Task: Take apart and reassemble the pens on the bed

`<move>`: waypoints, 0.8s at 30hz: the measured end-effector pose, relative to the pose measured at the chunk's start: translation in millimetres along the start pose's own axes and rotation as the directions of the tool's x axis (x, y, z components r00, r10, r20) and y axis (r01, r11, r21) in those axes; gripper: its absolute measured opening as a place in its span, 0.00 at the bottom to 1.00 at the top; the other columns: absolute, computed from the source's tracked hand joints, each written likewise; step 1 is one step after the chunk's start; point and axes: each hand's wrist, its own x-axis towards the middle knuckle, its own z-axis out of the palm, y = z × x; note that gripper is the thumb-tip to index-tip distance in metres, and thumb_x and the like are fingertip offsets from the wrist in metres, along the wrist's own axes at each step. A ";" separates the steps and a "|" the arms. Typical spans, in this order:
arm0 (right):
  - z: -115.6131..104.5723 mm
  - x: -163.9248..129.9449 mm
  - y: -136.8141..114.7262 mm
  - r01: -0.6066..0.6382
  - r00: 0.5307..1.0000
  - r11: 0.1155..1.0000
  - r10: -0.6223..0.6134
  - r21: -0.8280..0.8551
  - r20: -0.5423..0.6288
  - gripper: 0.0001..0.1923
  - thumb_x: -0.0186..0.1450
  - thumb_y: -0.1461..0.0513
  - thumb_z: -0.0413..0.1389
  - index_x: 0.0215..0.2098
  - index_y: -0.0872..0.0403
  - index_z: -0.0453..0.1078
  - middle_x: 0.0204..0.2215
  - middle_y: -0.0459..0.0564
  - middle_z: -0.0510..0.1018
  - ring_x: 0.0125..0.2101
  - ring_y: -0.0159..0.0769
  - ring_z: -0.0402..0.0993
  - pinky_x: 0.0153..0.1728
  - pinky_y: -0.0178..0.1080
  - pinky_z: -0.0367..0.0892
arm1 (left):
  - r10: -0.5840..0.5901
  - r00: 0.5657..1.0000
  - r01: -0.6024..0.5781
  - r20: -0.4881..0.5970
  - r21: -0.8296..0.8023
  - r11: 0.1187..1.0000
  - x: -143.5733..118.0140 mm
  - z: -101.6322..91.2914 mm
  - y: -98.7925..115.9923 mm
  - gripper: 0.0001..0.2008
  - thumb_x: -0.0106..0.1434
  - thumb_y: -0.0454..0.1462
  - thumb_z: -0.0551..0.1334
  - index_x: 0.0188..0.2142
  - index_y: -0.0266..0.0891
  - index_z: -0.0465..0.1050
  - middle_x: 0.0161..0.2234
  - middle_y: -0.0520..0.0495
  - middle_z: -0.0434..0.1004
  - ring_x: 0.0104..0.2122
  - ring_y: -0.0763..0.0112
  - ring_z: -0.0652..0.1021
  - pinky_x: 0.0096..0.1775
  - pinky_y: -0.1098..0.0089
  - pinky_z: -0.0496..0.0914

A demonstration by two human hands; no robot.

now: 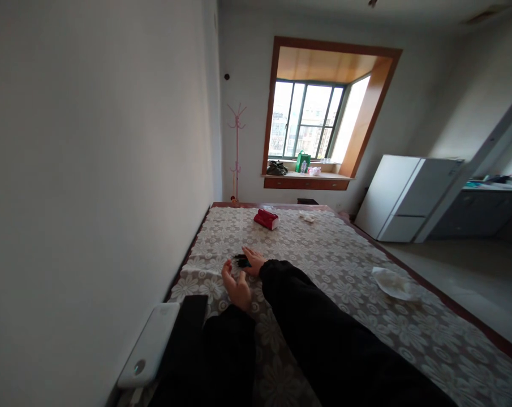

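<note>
Black sleeves fill the near view, both arms reaching toward 12 o'clock over the bed, whose flowered cover runs from wall to floor edge. At 7 o'clock a white device lies against the wall. A white cloth sits at 3 o'clock, a red bundle far off at 12. The left hand lies loose, fingers half curled and holding nothing. The right hand rests flat, fingers spread, touching a small dark object just at its 9 o'clock. Resting only under fingertips, that object could slide on the cover and slip away.
</note>
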 end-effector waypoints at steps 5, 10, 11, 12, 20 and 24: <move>-6.9 -28.1 11.2 0.174 0.964 0.985 -0.172 -0.008 -0.205 0.24 0.56 0.63 0.59 0.52 0.53 0.66 0.56 0.55 0.66 0.57 0.46 0.58 0.59 0.49 0.49 | -0.042 0.999 0.042 -0.016 -0.034 0.999 3.5 3.1 -10.0 0.25 0.57 0.33 0.56 0.55 0.45 0.59 0.57 0.44 0.63 0.57 0.61 0.66 0.58 0.57 0.59; -11.0 -41.6 14.5 0.084 0.956 0.996 -0.091 -0.037 -0.279 0.05 0.59 0.64 0.59 0.35 0.53 0.72 0.46 0.51 0.73 0.50 0.44 0.64 0.53 0.45 0.56 | -0.034 0.999 0.034 -0.005 -0.060 0.998 3.1 2.3 -8.0 0.23 0.56 0.33 0.57 0.52 0.45 0.60 0.56 0.44 0.64 0.55 0.61 0.67 0.56 0.57 0.60; -10.6 -42.5 14.6 0.061 0.957 0.997 -0.069 -0.036 -0.282 0.05 0.59 0.64 0.59 0.35 0.53 0.72 0.44 0.51 0.74 0.49 0.44 0.65 0.51 0.45 0.57 | -0.040 0.999 0.040 -0.004 -0.069 0.997 3.3 2.2 -7.3 0.23 0.56 0.33 0.57 0.52 0.44 0.61 0.55 0.44 0.65 0.54 0.61 0.68 0.56 0.57 0.60; -10.0 -43.3 14.6 0.051 0.958 0.998 -0.059 -0.037 -0.281 0.06 0.59 0.64 0.59 0.35 0.53 0.72 0.43 0.51 0.74 0.48 0.44 0.65 0.50 0.45 0.58 | -0.049 0.999 0.049 -0.002 -0.076 0.996 3.5 2.1 -6.6 0.22 0.56 0.33 0.57 0.51 0.44 0.61 0.55 0.44 0.65 0.53 0.61 0.68 0.55 0.57 0.61; -5.1 -46.1 10.9 -0.057 0.957 0.997 0.038 -0.057 -0.289 0.09 0.58 0.66 0.58 0.38 0.51 0.73 0.42 0.50 0.75 0.47 0.43 0.66 0.48 0.42 0.57 | -0.077 0.997 0.079 0.026 -0.082 0.994 5.8 1.2 -5.1 0.18 0.55 0.33 0.59 0.47 0.41 0.65 0.49 0.44 0.69 0.49 0.64 0.72 0.51 0.63 0.65; -13.0 -49.4 5.7 -0.092 0.919 0.995 0.102 0.044 -0.382 0.07 0.59 0.65 0.58 0.36 0.52 0.72 0.40 0.48 0.76 0.45 0.41 0.67 0.48 0.42 0.58 | -0.085 0.996 0.087 0.022 -0.094 0.992 9.8 0.2 -11.1 0.17 0.53 0.34 0.61 0.44 0.40 0.66 0.44 0.45 0.71 0.44 0.65 0.73 0.48 0.64 0.67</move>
